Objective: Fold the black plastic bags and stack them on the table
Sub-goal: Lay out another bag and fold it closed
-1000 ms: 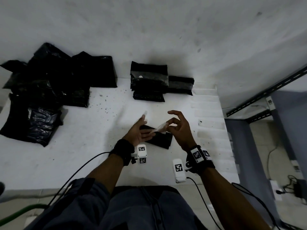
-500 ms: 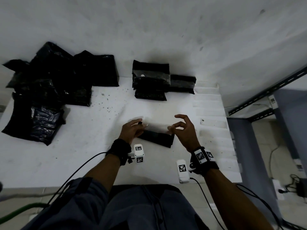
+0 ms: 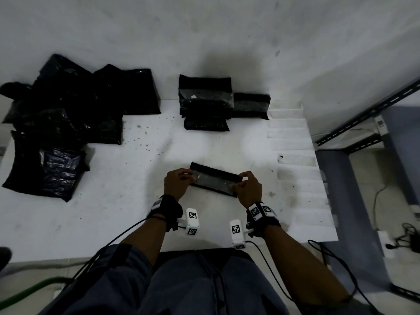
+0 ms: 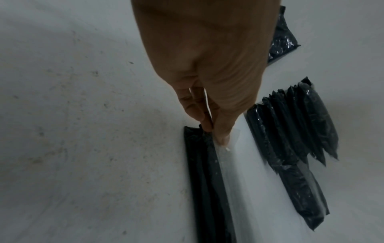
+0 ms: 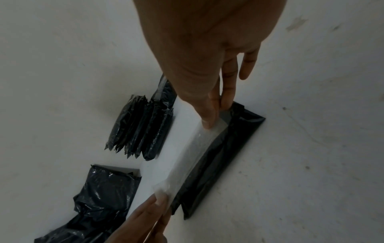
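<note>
On the table (image 3: 113, 201), our left hand (image 3: 176, 184) and right hand (image 3: 248, 189) pinch a clear strip (image 3: 212, 181) taut across the folded bag (image 3: 216, 181), apparently to bind it.

No word, brand or number can be read in any view; the only signs are black-and-white square code patterns, which carry no letters. Two such patterns stand on the white block (image 3: 192, 221) at the left wrist, one on its top and one on its lower face; one stands on the white block (image 3: 237, 231) at the right wrist, and two more on the right wrist band (image 3: 259, 210). The black bags and the table show no print.
</note>
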